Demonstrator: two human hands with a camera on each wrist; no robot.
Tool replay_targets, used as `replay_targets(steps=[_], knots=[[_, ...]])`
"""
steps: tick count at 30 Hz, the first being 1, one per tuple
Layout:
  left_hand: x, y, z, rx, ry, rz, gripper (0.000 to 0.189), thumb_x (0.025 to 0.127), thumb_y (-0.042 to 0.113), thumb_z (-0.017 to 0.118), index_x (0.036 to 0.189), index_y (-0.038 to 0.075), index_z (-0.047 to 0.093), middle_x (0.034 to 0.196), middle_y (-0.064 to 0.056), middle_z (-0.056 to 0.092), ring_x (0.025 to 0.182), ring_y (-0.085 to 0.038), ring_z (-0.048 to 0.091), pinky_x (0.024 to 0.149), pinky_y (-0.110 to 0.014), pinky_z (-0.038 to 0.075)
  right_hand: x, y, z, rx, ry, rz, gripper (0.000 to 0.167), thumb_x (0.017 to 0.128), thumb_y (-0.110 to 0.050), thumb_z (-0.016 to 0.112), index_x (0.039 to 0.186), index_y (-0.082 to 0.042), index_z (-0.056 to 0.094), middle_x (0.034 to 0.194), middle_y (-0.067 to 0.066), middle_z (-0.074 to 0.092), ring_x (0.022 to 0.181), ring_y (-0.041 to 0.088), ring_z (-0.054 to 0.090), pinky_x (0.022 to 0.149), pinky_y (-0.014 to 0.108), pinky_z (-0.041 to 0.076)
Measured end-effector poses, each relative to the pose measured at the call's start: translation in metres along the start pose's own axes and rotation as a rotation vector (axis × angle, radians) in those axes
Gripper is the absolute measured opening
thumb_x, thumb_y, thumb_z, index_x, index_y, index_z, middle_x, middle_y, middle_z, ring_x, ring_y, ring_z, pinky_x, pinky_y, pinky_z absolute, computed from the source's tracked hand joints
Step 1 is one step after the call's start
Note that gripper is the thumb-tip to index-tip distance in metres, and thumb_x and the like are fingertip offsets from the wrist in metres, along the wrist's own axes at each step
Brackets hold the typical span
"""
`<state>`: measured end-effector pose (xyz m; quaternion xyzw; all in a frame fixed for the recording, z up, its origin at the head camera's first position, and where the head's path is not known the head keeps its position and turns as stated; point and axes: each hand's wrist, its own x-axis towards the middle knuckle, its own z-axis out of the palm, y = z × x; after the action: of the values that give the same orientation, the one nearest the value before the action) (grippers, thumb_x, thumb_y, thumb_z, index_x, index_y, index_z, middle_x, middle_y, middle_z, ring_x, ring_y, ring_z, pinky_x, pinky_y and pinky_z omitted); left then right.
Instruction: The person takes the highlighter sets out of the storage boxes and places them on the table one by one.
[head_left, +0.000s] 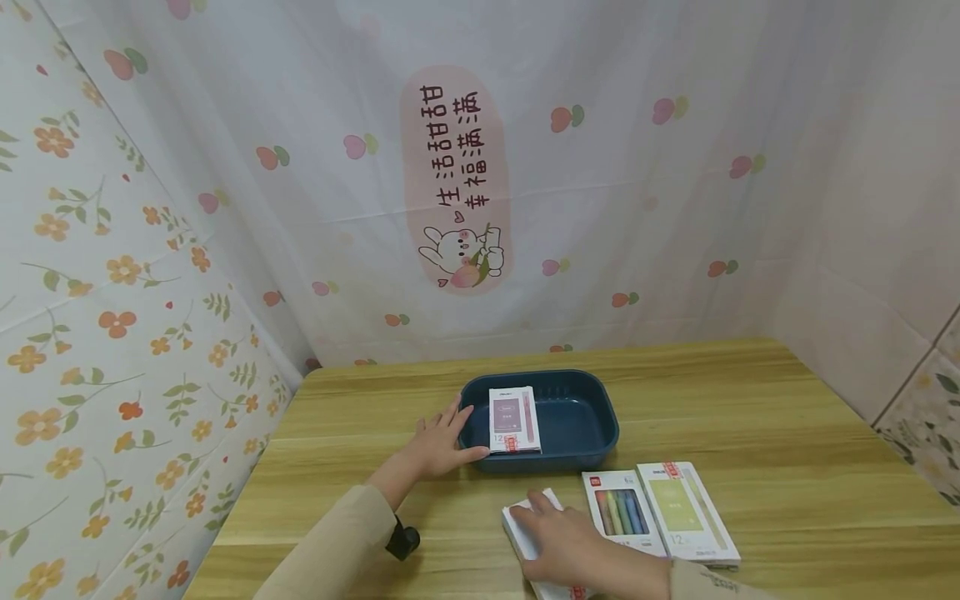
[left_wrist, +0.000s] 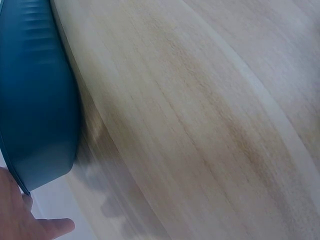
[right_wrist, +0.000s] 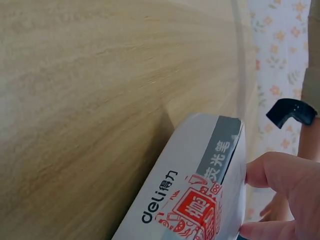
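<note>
One blue basin (head_left: 577,425) is set near the middle of the far edge of the desk (head_left: 712,408). In its left half, one purple-labelled box (head_left: 507,417) is rested. The basin's left rim and near left corner are touched by the left hand (head_left: 438,443), its fingers spread. In front of the basin's near edge, one white box (right_wrist: 195,185) is held by the right hand (head_left: 564,537); its thumb and fingertips are bent and parted on the box, and how the remaining fingers lie cannot be told. To its right, toward the desk's right edge, two more are laid side by side: one crayon box (head_left: 622,512) and one yellow-labelled box (head_left: 688,512). Four boxes are counted in all, one inside the basin and three outside
</note>
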<state>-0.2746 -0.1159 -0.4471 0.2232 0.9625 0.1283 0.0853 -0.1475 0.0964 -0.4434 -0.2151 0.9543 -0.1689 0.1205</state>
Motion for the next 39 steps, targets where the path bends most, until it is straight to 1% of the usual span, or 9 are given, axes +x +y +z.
replay_targets(steps=[5,11,18,20,22,27,31,36,39], knots=[[0.001,-0.001,0.001,-0.001,-0.001,0.003,0.090,0.079,0.074,0.039,0.146,0.015,0.023,0.154,-0.011,0.008,0.131,-0.044,0.027,0.102,-0.066,0.013,0.003,-0.001,0.002,-0.023,0.008,0.043,0.062,0.068,-0.038,0.072,0.123,-0.014,0.056,0.129,0.016,0.046,0.082,0.041,0.057,0.069,0.055,0.046],[0.002,-0.002,0.002,-0.007,0.004,0.004,0.090,0.080,0.073,0.040,0.146,0.014,0.023,0.154,-0.012,0.008,0.131,-0.045,0.027,0.102,-0.066,0.013,0.001,-0.001,0.002,-0.063,0.002,0.042,0.066,0.069,-0.045,0.073,0.124,-0.013,0.055,0.132,0.017,0.043,0.087,0.043,0.056,0.072,0.056,0.045],[0.002,-0.003,0.003,-0.005,-0.001,-0.005,0.090,0.079,0.074,0.039,0.146,0.015,0.022,0.154,-0.011,0.006,0.132,-0.044,0.026,0.102,-0.065,0.012,-0.008,-0.002,-0.001,-0.128,0.029,-0.038,0.067,0.066,-0.044,0.076,0.123,-0.016,0.055,0.134,0.013,0.042,0.105,0.045,0.048,0.069,0.054,0.047],[0.002,-0.003,0.002,-0.005,0.000,-0.006,0.091,0.079,0.074,0.039,0.146,0.016,0.022,0.154,-0.011,0.006,0.132,-0.044,0.027,0.102,-0.065,0.012,-0.010,-0.001,-0.003,-0.158,0.019,-0.069,0.066,0.065,-0.044,0.077,0.123,-0.018,0.056,0.135,0.012,0.042,0.108,0.045,0.046,0.070,0.054,0.047],[0.001,-0.002,0.002,-0.005,-0.001,-0.002,0.091,0.079,0.074,0.039,0.146,0.016,0.022,0.154,-0.011,0.007,0.131,-0.044,0.027,0.102,-0.066,0.012,-0.011,-0.001,-0.005,-0.173,-0.007,-0.097,0.066,0.065,-0.044,0.078,0.123,-0.021,0.057,0.136,0.010,0.043,0.112,0.045,0.045,0.073,0.055,0.047],[0.001,-0.001,0.001,-0.005,-0.003,-0.003,0.089,0.080,0.073,0.039,0.146,0.016,0.022,0.154,-0.010,0.007,0.132,-0.044,0.027,0.102,-0.065,0.013,-0.014,0.002,-0.010,-0.175,-0.134,-0.157,0.063,0.066,-0.042,0.078,0.123,-0.029,0.057,0.139,0.002,0.043,0.120,0.044,0.041,0.084,0.055,0.045],[0.001,-0.001,0.002,-0.008,-0.003,-0.002,0.088,0.081,0.072,0.040,0.146,0.016,0.023,0.154,-0.011,0.007,0.131,-0.044,0.027,0.102,-0.066,0.013,-0.015,0.004,-0.012,-0.190,-0.197,-0.225,0.058,0.067,-0.046,0.076,0.121,-0.036,0.058,0.139,-0.005,0.043,0.121,0.041,0.042,0.082,0.052,0.047],[0.001,-0.001,0.002,-0.007,-0.004,0.007,0.089,0.080,0.072,0.040,0.146,0.016,0.022,0.154,-0.011,0.006,0.131,-0.045,0.026,0.102,-0.066,0.013,-0.017,0.007,-0.010,-0.198,-0.175,-0.277,0.049,0.066,-0.043,0.077,0.113,-0.035,0.063,0.139,-0.003,0.043,0.119,0.040,0.042,0.076,0.048,0.050],[0.001,-0.001,0.001,-0.010,-0.005,0.002,0.089,0.080,0.072,0.040,0.146,0.016,0.022,0.154,-0.010,0.006,0.132,-0.044,0.026,0.102,-0.066,0.013,-0.017,0.007,-0.008,-0.193,-0.158,-0.257,0.047,0.066,-0.039,0.077,0.111,-0.033,0.064,0.139,-0.001,0.043,0.119,0.041,0.042,0.078,0.049,0.049]])
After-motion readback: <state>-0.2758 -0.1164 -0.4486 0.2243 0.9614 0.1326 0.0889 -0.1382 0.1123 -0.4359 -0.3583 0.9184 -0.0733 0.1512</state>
